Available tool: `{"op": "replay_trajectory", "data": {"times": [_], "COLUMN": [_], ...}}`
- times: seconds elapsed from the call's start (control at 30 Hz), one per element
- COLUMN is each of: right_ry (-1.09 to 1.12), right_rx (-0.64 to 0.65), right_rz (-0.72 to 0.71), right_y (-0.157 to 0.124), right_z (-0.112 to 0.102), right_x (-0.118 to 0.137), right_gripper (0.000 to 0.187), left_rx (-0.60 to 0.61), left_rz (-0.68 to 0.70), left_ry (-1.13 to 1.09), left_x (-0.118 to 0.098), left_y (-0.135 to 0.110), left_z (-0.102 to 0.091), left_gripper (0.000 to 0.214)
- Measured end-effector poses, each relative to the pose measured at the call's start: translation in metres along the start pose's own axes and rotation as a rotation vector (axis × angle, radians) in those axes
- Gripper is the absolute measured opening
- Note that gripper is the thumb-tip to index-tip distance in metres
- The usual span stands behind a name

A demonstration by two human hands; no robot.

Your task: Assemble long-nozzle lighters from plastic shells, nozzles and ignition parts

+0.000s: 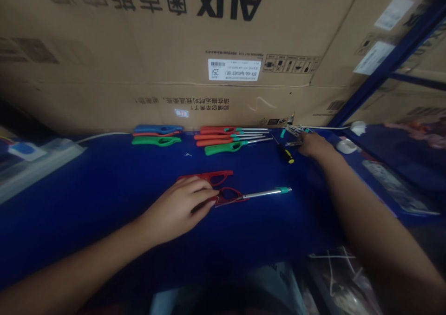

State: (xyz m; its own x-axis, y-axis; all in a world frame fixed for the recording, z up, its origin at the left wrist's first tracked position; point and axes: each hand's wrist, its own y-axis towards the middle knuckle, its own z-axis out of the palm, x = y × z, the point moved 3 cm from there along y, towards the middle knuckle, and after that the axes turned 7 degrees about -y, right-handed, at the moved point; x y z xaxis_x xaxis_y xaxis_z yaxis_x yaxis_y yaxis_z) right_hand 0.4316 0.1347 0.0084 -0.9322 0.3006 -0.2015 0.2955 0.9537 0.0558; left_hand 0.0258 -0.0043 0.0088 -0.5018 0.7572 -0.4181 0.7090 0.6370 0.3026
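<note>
My left hand (183, 203) rests on the blue table, fingers closed over the handle of a red long-nosed lighter (244, 195) whose metal tube with a teal tip points right. A loose red handle shell (212, 176) lies just behind that hand. My right hand (313, 144) reaches to the far right of the table and its fingers sit among a small pile of metal tubes and teal parts (296, 131); what they pinch is hidden. A yellow-and-black screwdriver (285, 152) lies just left of that hand.
Several finished lighters, red, orange and green (230, 138), lie in a row at the back. Blue, orange and green handle shells (156, 135) lie left of them. A big cardboard box (223, 50) walls the back. A roll of white tape (346, 146) and a blue rack post (383, 68) stand right.
</note>
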Motion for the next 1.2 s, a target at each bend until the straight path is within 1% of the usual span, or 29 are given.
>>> {"op": "replay_trajectory", "data": {"times": [0.13, 0.23, 0.3, 0.37, 0.47, 0.53, 0.57, 0.6, 0.63, 0.67, 0.7, 0.73, 0.77, 0.8, 0.83, 0.9, 1.03, 1.1, 1.2], "right_ry": [-0.043, -0.031, -0.011, 0.012, 0.054, 0.125, 0.179, 0.316, 0.367, 0.391, 0.415, 0.455, 0.497, 0.523, 0.539, 0.560, 0.535, 0.502, 0.446], "right_rx": [0.137, 0.178, 0.181, 0.151, 0.049, -0.030, -0.058, -0.106, -0.098, -0.085, -0.064, -0.025, 0.018, 0.034, 0.050, 0.075, 0.062, 0.067, 0.090], "right_rz": [0.017, -0.008, -0.027, -0.046, -0.086, -0.170, -0.248, -0.413, -0.524, -0.600, -0.709, -0.913, -1.079, -1.166, -1.210, -1.210, -1.143, -1.123, -1.104], "right_y": [-0.002, -0.006, -0.009, -0.013, -0.021, -0.031, -0.038, -0.048, -0.058, -0.068, -0.079, -0.092, -0.104, -0.113, -0.119, -0.124, -0.120, -0.117, -0.114], "right_z": [-0.003, -0.006, -0.010, -0.017, -0.034, -0.045, -0.049, -0.053, -0.054, -0.053, -0.051, -0.049, -0.047, -0.045, -0.043, -0.040, -0.042, -0.044, -0.044], "right_x": [0.002, 0.004, 0.005, 0.005, 0.008, 0.018, 0.027, 0.039, 0.051, 0.063, 0.076, 0.090, 0.101, 0.109, 0.114, 0.118, 0.108, 0.103, 0.100], "right_gripper": [0.036, 0.036, 0.036, 0.037, 0.040, 0.042, 0.040, 0.039, 0.039, 0.039, 0.038, 0.038, 0.038, 0.038, 0.039, 0.043, 0.053, 0.050, 0.036], "left_rx": [0.002, 0.009, 0.013, 0.016, 0.019, 0.013, 0.009, 0.004, 0.000, -0.002, -0.006, -0.008, -0.012, -0.016, -0.020, -0.024, -0.026, -0.024, -0.011], "left_rz": [-0.004, -0.010, -0.019, -0.035, -0.058, -0.059, -0.056, -0.052, -0.048, -0.046, -0.046, -0.049, -0.052, -0.054, -0.054, -0.050, -0.045, -0.053, -0.068], "left_ry": [0.003, 0.003, 0.011, 0.026, 0.045, 0.043, 0.037, 0.027, 0.015, 0.004, -0.004, -0.011, -0.014, -0.015, -0.015, -0.015, -0.010, -0.005, -0.002], "left_x": [0.000, -0.001, -0.001, -0.001, -0.001, -0.001, -0.001, -0.001, 0.000, 0.000, 0.000, 0.001, 0.001, 0.002, 0.002, 0.002, 0.002, 0.003, 0.004], "left_y": [0.001, 0.001, 0.001, 0.001, 0.001, 0.001, 0.001, 0.001, 0.001, 0.001, 0.001, 0.002, 0.002, 0.002, 0.002, 0.002, 0.002, 0.001, 0.001], "left_z": [0.001, 0.000, -0.001, -0.002, -0.003, -0.003, -0.003, -0.003, -0.003, -0.003, -0.003, -0.003, -0.003, -0.003, -0.003, -0.003, -0.003, -0.002, -0.002], "left_gripper": [0.024, 0.024, 0.024, 0.024, 0.022, 0.021, 0.021, 0.021, 0.021, 0.022, 0.022, 0.022, 0.021, 0.021, 0.021, 0.020, 0.020, 0.020, 0.020]}}
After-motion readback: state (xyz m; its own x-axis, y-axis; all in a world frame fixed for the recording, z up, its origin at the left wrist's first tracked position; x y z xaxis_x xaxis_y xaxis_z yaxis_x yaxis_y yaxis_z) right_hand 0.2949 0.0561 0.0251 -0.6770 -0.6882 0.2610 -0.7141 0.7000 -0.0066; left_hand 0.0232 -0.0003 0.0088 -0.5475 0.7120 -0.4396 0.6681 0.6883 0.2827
